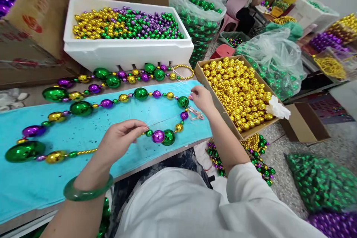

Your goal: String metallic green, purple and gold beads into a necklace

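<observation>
A long strand of green, purple and gold beads [80, 108] loops across the blue cloth [92, 126]. My left hand [119, 137] pinches it where small beads meet a green bead [149, 133]. A thin thread [163, 120] stretches from those fingertips towards the right. My right hand [202, 98] is closed in a pinch above the loop's right end, by a green bead [183, 101]. A tiny orange-pink bit shows at its fingertips; what they hold is too small to make out. Below it lies a small pinkish bundle [196, 113].
Behind the cloth lies another bead strand [113, 81], before a white foam box [128, 50] of mixed beads. A carton of gold beads [199, 67] stands right of my right hand. Bead bags [320, 182] and an open small carton [304, 122] are on the floor. Someone sits farther back.
</observation>
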`<state>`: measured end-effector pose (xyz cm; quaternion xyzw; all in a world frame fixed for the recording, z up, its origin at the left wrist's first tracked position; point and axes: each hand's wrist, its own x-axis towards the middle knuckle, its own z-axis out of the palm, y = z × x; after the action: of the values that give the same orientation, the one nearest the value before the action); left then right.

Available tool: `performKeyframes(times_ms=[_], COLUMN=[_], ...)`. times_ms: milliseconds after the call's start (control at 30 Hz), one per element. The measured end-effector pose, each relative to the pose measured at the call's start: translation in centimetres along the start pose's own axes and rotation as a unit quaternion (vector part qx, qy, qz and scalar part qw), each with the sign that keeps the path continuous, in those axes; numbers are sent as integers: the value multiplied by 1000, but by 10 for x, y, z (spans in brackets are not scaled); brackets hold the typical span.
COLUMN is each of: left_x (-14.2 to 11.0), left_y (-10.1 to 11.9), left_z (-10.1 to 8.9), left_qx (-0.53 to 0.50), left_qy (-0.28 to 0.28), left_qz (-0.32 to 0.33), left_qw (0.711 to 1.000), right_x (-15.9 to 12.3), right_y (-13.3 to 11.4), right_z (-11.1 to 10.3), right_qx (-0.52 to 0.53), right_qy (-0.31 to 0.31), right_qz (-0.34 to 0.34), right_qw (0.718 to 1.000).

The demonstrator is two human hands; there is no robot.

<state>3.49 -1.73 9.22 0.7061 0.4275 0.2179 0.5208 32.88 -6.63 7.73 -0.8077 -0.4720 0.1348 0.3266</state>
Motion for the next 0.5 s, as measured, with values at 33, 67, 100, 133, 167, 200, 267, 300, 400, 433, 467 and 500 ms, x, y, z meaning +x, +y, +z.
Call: performKeyframes(times_ms=[33,67,100,133,167,200,267,300,400,433,467,500], left_x=[-1,-1,1,3,6,10,17,19,22,22,22,22], left_y=[4,9,13,17,19,21,22,22,22,23,24,26], left_z=[1,3,6,10,13,17,21,22,21,21,21,22], left_qx=[-5,-15,-31,-50,-73,-97,-136,-149,-159,-158,-158,-160], left_qy=[13,19,20,19,16,15,21,26,33,30,27,25], left_qz=[1,0,-3,-11,-24,-38,-61,-67,-70,-71,-72,-74], left_qw=[1000,1000,999,998,997,994,989,986,984,984,984,984], right_x=[2,1,-2,-7,-11,-15,-18,-16,0,6,12,17], right_y=[13,21,25,25,23,21,21,25,51,61,70,77], right_z=[-4,-5,-4,-2,0,3,7,8,10,11,12,14], right_qx=[-54,-78,-76,-58,-37,-25,-58,-102,-224,-237,-242,-241], right_qy=[-3,-5,-13,-26,-42,-56,-57,-45,-33,-46,-61,-76], right_qz=[26,34,28,7,-25,-56,-82,-68,18,26,25,17], right_qw=[998,996,997,998,998,997,993,991,974,970,968,967])
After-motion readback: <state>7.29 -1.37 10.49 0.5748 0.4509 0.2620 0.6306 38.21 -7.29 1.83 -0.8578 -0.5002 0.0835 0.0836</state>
